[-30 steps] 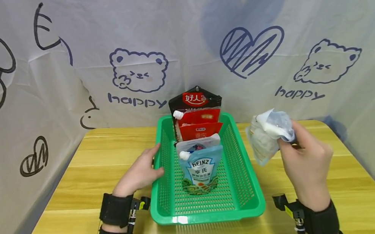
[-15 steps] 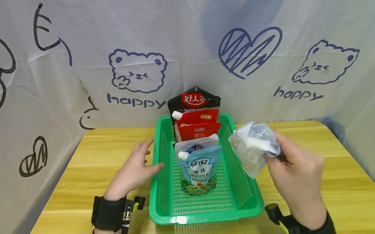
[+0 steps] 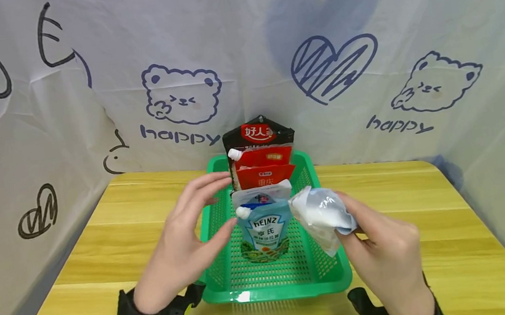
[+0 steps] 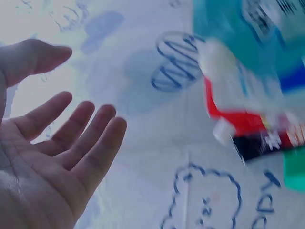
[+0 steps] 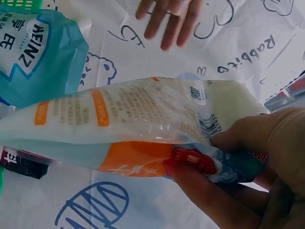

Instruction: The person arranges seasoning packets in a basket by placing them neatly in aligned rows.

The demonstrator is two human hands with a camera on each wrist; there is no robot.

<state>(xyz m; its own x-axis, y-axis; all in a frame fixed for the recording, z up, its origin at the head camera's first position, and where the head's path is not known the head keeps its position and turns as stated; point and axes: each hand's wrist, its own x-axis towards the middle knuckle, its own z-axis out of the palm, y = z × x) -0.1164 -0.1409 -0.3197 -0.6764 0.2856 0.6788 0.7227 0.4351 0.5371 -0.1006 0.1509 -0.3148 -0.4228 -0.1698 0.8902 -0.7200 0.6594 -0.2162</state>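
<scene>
My right hand [image 3: 384, 251] pinches the top end of a whitish plastic packet [image 3: 321, 217] over the right side of the green basket [image 3: 278, 292]. Orange patches, small print and a barcode show on the packet [image 5: 138, 114] in the right wrist view. My left hand [image 3: 187, 236], fingers spread and holding nothing, hovers over the basket's left side. Between the two hands a light blue Heinz pouch [image 3: 264, 233] stands upright, its white cap at the upper left. Right behind it is a white-topped pouch [image 3: 261, 193], mostly hidden.
Farther back in the basket stand red packets [image 3: 265, 174], one with a white spout, and a tall black packet [image 3: 257, 134]. The basket rests on a wooden table [image 3: 429, 211]. A white cloth [image 3: 254, 39] with drawings hangs behind and at the sides.
My right hand has carried the packet left and down, from beside the basket to over it. My left hand has let go of the basket's left rim and moved in over the basket.
</scene>
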